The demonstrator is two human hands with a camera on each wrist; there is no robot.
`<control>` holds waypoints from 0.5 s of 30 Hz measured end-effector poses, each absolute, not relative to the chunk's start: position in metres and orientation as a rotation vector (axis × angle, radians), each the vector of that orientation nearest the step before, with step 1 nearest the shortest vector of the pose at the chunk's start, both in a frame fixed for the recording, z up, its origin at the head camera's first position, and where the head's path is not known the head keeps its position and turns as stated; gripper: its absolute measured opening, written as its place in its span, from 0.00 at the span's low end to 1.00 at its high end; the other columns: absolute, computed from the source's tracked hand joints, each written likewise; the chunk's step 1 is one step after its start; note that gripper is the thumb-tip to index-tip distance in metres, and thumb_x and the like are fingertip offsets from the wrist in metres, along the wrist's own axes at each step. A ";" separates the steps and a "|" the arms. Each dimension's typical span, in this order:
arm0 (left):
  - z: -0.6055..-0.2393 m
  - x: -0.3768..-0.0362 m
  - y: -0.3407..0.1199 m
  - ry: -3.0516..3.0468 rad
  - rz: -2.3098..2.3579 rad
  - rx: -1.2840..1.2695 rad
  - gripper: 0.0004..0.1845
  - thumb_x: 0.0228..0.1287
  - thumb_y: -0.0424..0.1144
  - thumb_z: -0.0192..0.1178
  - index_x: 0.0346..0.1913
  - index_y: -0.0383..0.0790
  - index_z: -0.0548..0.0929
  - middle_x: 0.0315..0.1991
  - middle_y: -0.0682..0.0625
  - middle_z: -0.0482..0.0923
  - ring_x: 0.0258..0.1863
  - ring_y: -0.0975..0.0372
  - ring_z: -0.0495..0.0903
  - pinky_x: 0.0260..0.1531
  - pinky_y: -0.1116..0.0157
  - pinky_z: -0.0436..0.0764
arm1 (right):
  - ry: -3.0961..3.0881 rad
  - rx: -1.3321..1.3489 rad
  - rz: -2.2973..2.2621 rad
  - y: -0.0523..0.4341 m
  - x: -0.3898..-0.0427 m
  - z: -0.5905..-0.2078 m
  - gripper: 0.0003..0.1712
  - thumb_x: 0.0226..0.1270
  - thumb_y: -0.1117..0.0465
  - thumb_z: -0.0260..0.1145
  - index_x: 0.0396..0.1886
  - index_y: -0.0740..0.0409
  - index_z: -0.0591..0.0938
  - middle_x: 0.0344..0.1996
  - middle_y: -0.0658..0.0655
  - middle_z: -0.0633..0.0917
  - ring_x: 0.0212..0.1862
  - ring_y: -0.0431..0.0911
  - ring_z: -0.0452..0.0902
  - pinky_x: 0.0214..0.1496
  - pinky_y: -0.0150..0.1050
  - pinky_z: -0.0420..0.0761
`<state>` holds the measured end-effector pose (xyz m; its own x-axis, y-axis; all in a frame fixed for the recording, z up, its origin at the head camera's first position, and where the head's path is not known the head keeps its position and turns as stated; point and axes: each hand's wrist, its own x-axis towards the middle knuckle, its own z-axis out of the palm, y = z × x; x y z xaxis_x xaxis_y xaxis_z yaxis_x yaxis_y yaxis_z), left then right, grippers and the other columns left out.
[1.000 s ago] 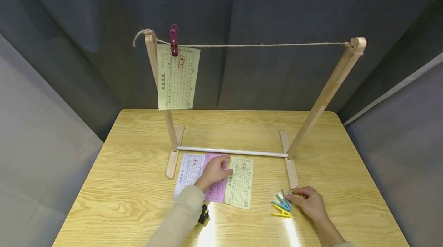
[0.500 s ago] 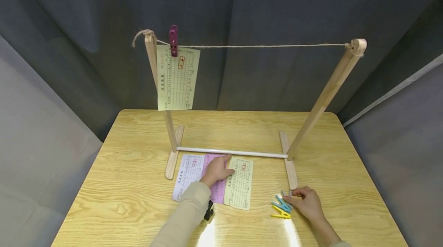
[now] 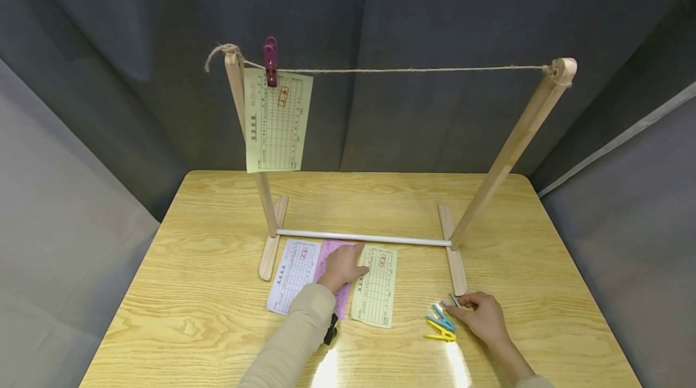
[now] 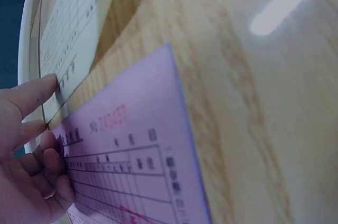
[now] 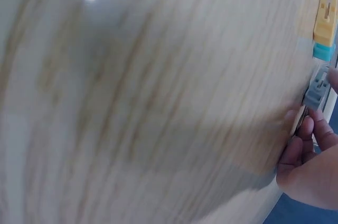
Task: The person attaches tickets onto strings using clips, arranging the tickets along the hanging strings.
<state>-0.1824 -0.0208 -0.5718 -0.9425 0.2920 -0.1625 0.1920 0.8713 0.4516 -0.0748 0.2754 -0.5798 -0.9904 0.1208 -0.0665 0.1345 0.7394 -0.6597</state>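
Note:
My left hand (image 3: 342,267) reaches over the pink slip (image 3: 342,303) and pinches the left edge of a pale green printed slip (image 3: 377,291) between thumb and index finger. In the left wrist view the edge of that green slip (image 4: 84,18) curls a little off the table. A white slip (image 3: 293,273) lies left of the pink one, partly under the sleeve. On the right, my right hand (image 3: 484,318) pinches a grey clothespin (image 5: 317,89) with thumb and fingers, close to the tabletop. Beside it lie a blue clothespin (image 3: 441,318) and a yellow clothespin (image 3: 441,332).
A wooden stand with a right post (image 3: 505,158) and a white bottom bar (image 3: 364,237) stands behind the slips. Twine (image 3: 408,69) spans its top. A purple clothespin (image 3: 270,61) holds another green slip (image 3: 277,128) on it, near the left post (image 3: 236,86).
My left thumb has moved right onto the green slip. The pink and white slips have shifted slightly left at their near ends. The grey clothespin has turned slightly in my right fingers.

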 end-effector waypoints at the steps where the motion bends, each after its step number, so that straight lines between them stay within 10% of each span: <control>1: -0.572 -0.182 -0.021 2.822 0.642 0.369 0.34 0.49 0.47 0.68 0.61 0.44 0.71 0.47 0.46 0.79 0.22 0.64 0.71 0.15 0.70 0.70 | 2.912 0.219 -1.114 0.276 -0.075 -0.579 0.17 0.44 0.52 0.75 0.25 0.61 0.84 0.28 0.56 0.82 0.35 0.50 0.73 0.35 0.40 0.71; 15: -0.574 -0.183 -0.022 2.815 0.661 0.365 0.33 0.49 0.45 0.68 0.60 0.43 0.71 0.33 0.48 0.80 0.14 0.65 0.66 0.11 0.71 0.67 | 2.687 0.195 -1.504 0.293 -0.073 -0.581 0.14 0.60 0.59 0.64 0.38 0.68 0.82 0.35 0.57 0.81 0.33 0.34 0.72 0.34 0.30 0.74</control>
